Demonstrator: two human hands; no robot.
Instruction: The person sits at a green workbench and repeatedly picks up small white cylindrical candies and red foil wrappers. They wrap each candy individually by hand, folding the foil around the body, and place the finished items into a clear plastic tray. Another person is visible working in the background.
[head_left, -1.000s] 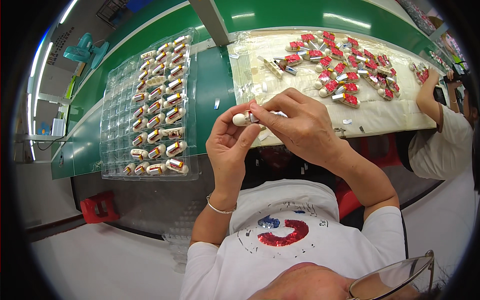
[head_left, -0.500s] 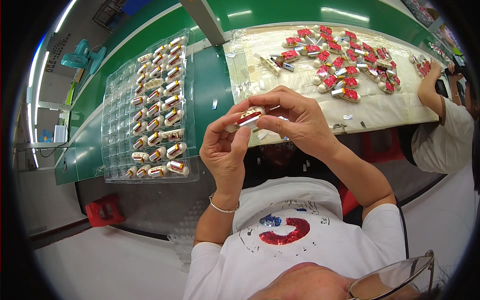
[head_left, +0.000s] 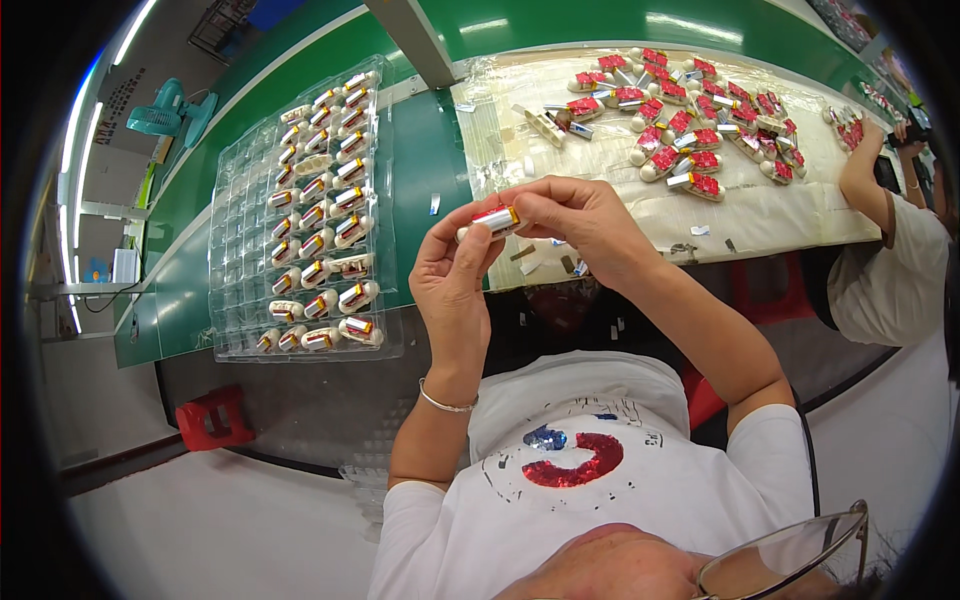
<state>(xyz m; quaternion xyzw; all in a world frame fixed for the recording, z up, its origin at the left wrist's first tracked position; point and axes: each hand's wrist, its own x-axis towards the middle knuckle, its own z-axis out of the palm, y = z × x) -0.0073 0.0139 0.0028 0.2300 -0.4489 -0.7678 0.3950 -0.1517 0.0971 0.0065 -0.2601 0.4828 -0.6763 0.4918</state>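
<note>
My left hand [head_left: 450,285] pinches a small white, round-ended piece [head_left: 500,224] with a red label and a silver strip tipped in yellow. Its thumb lies along the near side and its fingers sit behind. My right hand [head_left: 592,222] has thumb and forefinger closed at the right end of the same piece. Fingers cover part of it. To the left lies a clear plastic tray [head_left: 235,250], its right-hand columns filled with several similar pieces. A pile of red-labelled pieces [head_left: 700,140] spreads over the cream covering [head_left: 780,215] to the right.
A metal post [head_left: 412,45] rises at the far side of the green table [head_left: 425,150]. Small scraps [head_left: 530,267] lie near the front edge. Another person's arm [head_left: 862,180] reaches in at the right. Red stools [head_left: 215,418] stand below, and a teal fan [head_left: 165,115] is far left.
The piece has turned in my fingers, so its silver strip and red label now face up more. My right thumb has shifted from the near side to the piece's right end.
</note>
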